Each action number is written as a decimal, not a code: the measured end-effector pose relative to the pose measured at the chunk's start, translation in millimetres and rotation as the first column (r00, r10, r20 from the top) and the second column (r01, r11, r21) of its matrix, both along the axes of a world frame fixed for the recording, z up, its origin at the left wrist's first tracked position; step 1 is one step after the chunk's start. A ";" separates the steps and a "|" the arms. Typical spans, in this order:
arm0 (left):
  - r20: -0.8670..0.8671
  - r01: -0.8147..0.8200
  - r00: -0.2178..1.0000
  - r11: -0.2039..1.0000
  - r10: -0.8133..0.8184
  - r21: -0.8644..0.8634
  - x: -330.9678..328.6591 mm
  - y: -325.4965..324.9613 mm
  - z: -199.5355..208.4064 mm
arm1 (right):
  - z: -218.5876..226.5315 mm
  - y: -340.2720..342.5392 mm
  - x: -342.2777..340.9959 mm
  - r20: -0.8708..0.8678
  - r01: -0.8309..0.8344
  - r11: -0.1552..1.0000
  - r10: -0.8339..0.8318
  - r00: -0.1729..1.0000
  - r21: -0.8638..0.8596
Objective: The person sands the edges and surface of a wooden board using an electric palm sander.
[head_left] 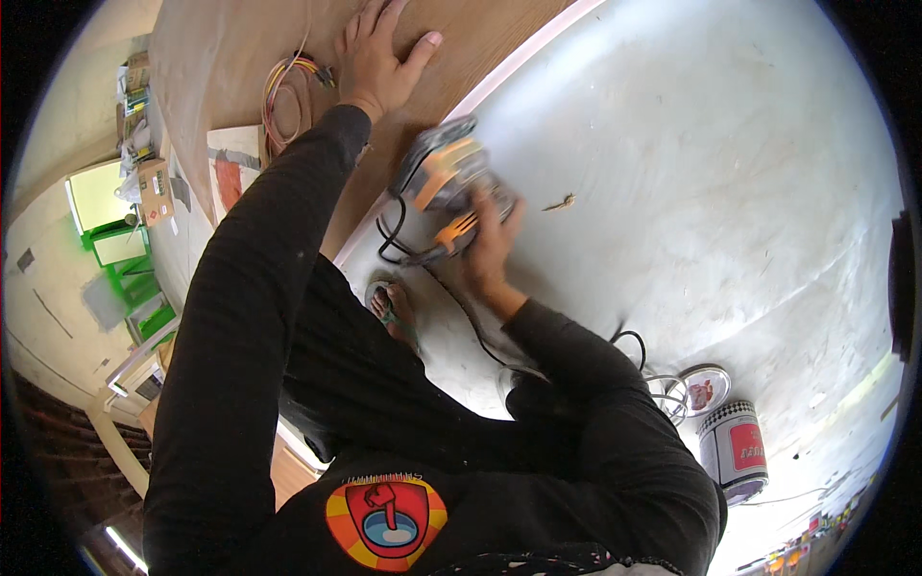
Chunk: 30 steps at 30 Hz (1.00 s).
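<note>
My right hand [492, 252] is closed around the handle of an orange and black electric sander [447, 178], which is smeared by motion. The sander's head is up against the pale edge of a large brown wooden board [413, 113]; whether its pad touches the edge I cannot tell. From its handle a black cord [468, 312] runs down toward my legs. My left hand [380, 67] lies flat on top of the board, thumb stretched out, holding nothing.
On the board, a coil of coloured wires [272, 101] lies beside my left forearm. A sandalled foot [392, 305] stands below the sander. At lower right are a paint can [735, 449], a round lid [709, 389] and looped cable. Dry debris [561, 203] lies on the grey floor.
</note>
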<state>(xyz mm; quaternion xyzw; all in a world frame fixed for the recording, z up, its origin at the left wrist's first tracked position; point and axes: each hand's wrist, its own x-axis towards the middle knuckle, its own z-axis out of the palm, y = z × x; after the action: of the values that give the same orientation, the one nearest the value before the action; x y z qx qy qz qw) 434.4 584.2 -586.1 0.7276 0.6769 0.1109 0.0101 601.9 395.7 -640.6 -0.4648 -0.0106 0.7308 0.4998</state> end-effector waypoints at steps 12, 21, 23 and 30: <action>-0.047 0.022 0.999 0.998 -0.020 0.059 -3.5 4.1 -2.8 | -29.6 182.0 102.3 0.135 0.180 0.907 -0.247 0.959 0.381; -0.012 0.076 0.997 0.987 -0.075 0.142 -24.8 3.1 -27.1 | -3.1 31.7 28.0 0.213 -0.072 0.977 0.028 0.977 0.203; 0.045 0.058 0.997 0.991 -0.064 0.124 -25.4 3.8 -31.2 | -1.2 33.3 25.6 0.173 -0.023 0.983 -0.009 0.985 0.182; 0.011 0.032 0.999 0.994 -0.033 0.104 -19.9 5.3 -20.8 | -15.6 132.3 74.7 0.295 0.079 0.952 -0.170 0.940 0.296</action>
<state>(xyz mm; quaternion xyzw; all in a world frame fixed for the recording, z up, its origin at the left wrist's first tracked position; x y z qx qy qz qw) 414.5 589.5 -606.9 0.7374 0.6582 0.1502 -0.0217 676.6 528.0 -656.2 -0.5004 -0.1643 0.6044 0.5977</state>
